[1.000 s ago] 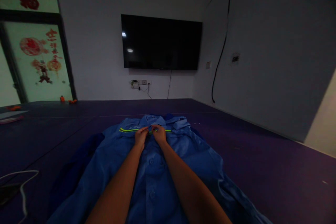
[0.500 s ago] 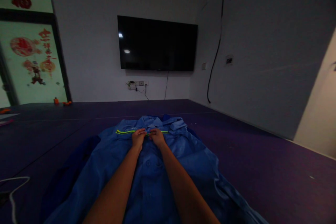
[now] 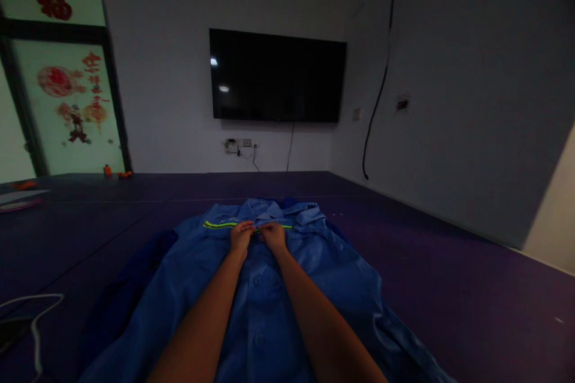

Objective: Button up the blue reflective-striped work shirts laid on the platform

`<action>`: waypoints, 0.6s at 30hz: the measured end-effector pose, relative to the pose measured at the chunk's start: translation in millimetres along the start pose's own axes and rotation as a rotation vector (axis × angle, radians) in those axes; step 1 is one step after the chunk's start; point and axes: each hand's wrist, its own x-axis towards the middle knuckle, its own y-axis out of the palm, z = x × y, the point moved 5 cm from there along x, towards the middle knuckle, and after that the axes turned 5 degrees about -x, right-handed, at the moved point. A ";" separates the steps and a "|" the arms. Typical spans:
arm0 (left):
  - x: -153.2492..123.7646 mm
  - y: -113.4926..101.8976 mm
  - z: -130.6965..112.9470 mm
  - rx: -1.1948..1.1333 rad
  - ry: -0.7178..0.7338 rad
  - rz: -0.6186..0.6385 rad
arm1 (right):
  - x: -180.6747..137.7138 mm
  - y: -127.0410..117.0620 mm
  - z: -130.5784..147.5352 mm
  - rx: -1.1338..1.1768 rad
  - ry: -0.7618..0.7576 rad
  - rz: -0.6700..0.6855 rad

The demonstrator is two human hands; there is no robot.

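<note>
A blue work shirt (image 3: 309,269) lies spread out, front side up, its collar at the far end and a yellow-green stripe across the chest. My left hand (image 3: 242,236) pinches the front edge of the shirt at the stripe, just below the collar. Close beside it, my right hand (image 3: 272,237) is also closed on the front placket, fingertips almost meeting the left ones. Whatever small part sits between the fingertips is hidden. Nearer to me, buttons (image 3: 257,280) show along the placket. Darker blue cloth (image 3: 135,275) sticks out from under the shirt's left side.
The shirt lies on a dark purple surface (image 3: 431,263). A white cable (image 3: 36,335) and a dark flat object (image 3: 13,332) are at the near left. Small orange things (image 3: 108,170) stand by the door. A television (image 3: 278,76) hangs on the far wall; a black cable (image 3: 376,102) dangles at right.
The view has turned slightly left, so everything sits a little further right. Both hands stay at the same spot on the placket, with only small finger movement.
</note>
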 end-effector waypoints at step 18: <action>-0.1 -0.5 -1.6 0.031 0.018 0.012 | -4.9 3.8 4.5 0.019 -0.004 0.018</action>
